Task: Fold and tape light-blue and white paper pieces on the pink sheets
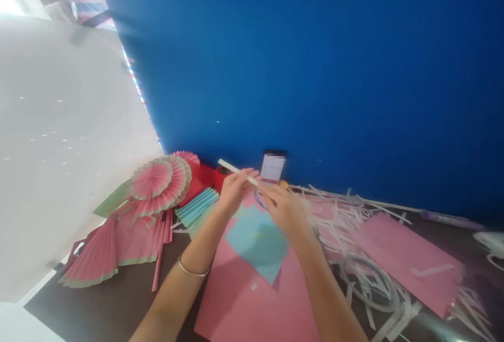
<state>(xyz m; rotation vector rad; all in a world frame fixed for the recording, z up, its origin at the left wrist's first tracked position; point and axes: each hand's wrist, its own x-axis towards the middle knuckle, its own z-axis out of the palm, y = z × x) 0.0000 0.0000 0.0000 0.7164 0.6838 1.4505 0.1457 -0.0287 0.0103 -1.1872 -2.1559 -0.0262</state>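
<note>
Pale narrow paper strip: the pale, slender, flat paper strip [229,166] is up in the air above the worktop, between both hands, slanting from its free upper-left end down towards the right hand.
Left hand: the left hand [232,192] has its fingers clamped on the strip's middle part; a thin silver metal bangle [192,272] circles the forearm.
Right hand: the right hand [284,209] has its fingers together on the strip's lower end, the exact pinch being blurred.
Under the hands: a light blue square paper sheet [258,242], turned cornerwise, lies on a large pink paper sheet [252,315].
Behind the hands: a phone with a lit pale screen [272,167] leans near the tall blue panel [315,69]; a round red object [221,173] sits just beside the left hand.
Left side: layered round pink paper rosettes with pale green edges [157,182] rest above a pleated pink paper fan with a pale green border [94,255]; a pleated light blue paper piece [197,206] lies nearer the left hand.
Right side: tangled white paper strips [334,218] spread around a pink rectangular paper piece [409,263], with a pale, translucent ring [346,273] among them.
Far right: a slim purple-and-clear object [451,220] lies along the back of the dark brown worktop [118,305].
</note>
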